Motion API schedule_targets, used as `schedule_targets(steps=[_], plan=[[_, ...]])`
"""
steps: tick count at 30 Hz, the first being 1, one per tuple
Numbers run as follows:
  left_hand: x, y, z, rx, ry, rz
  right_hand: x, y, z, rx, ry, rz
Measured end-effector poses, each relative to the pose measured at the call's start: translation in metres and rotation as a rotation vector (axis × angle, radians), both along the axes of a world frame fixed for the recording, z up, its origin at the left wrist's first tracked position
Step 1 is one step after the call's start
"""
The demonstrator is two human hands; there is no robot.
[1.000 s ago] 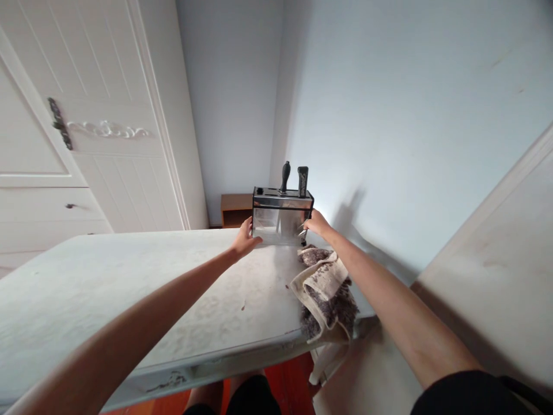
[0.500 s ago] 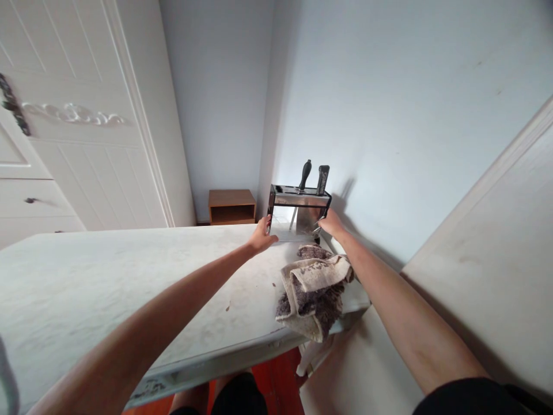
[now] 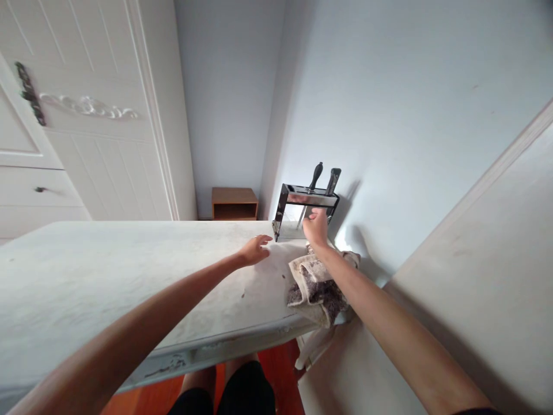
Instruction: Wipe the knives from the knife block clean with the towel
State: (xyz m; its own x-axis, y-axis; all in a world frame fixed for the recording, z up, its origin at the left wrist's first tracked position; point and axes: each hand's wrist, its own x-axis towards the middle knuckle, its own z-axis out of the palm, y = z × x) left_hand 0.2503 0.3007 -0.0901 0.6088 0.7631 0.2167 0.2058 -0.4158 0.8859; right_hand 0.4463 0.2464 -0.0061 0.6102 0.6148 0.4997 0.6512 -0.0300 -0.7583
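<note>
Both hands have come off the ends of the clear-fronted knife holder (image 3: 313, 199) since 0.5 s ago. Left hand (image 3: 254, 251) now sits back from it, fingers spread loosely, grip open and holding nothing, just short of the holder's near left corner. Right hand (image 3: 316, 226) has shifted from the right end to in front of the clear panel, fingers curled; can't tell if it grips or touches anything. Holder stands upright at the far right of the white table (image 3: 181, 259), near the wall (image 3: 389, 115), same as before, 2 black handles (image 3: 317, 176) up top. Crumpled brown-and-cream towel (image 3: 309, 279) still lies at the table's right edge, partly under the right forearm in view.
</note>
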Motion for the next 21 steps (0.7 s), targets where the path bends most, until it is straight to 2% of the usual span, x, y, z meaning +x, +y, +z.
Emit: schedule_targets(steps=[5, 8, 11, 14, 16, 18, 21], plan=[[-0.071, -0.007, 0.001, 0.037, 0.033, 0.055, -0.099, 0.015, -0.017, 0.048, 0.101, 0.322], [-0.122, -0.007, 0.002, 0.047, 0.016, 0.147, -0.156, 0.024, -0.034, 0.042, 0.166, 0.493], [-0.174, -0.005, -0.002, 0.032, -0.015, 0.269, -0.199, 0.033, -0.055, 0.005, 0.224, 0.649], [-0.216, -0.002, -0.006, -0.015, -0.063, 0.368, -0.227, 0.043, -0.077, -0.058, 0.284, 0.78], [-0.235, 0.0, -0.007, -0.066, -0.103, 0.399, -0.239, 0.048, -0.088, -0.1, 0.319, 0.831], [-0.244, 0.001, -0.004, -0.121, -0.14, 0.395, -0.245, 0.052, -0.096, -0.129, 0.338, 0.868], [-0.245, 0.005, 0.002, -0.23, -0.184, 0.33, -0.25, 0.056, -0.1, -0.155, 0.336, 0.934]])
